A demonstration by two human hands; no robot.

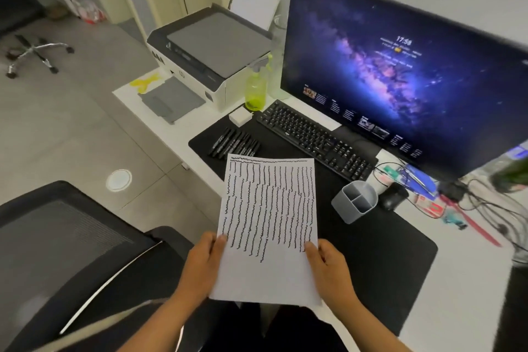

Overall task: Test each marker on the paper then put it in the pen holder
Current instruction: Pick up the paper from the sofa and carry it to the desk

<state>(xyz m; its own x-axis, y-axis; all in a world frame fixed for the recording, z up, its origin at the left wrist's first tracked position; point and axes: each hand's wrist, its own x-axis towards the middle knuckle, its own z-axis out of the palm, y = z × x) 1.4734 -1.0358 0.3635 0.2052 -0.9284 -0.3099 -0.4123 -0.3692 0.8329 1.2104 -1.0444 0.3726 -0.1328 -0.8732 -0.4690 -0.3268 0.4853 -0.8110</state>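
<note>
At the bottom centre of the frame, both hands hold one sheet of paper (pixel 268 226) up over the counter (pixel 457 288). The left hand (pixel 204 263) has its grip clenched on the sheet's lower left edge, thumb on top. The right hand (pixel 328 268) grasps the lower right edge the same way. The sheet is covered in columns of black wavy marker lines over its upper two thirds, with the bottom strip blank.

Under the sheet lies a large black desk mat (pixel 380 260). Just above the sheet's top left corner, a row of black markers (pixel 235 142) lies side by side on the mat, all capped as far as can be told. To the right of the sheet, near its upper half, stands the grey pen holder (pixel 355 200), split into compartments and holding nothing that shows.

Beyond these, a black keyboard (pixel 314 138) runs diagonally across the middle of the frame, with a large lit monitor (pixel 400 71) filling the upper right. A dark mouse (pixel 393 196) sits just right of the holder. A green spray bottle (pixel 255 88) and a printer (pixel 211 48) stand toward the upper centre. A black office chair (pixel 65 243) fills the lower left.
</note>
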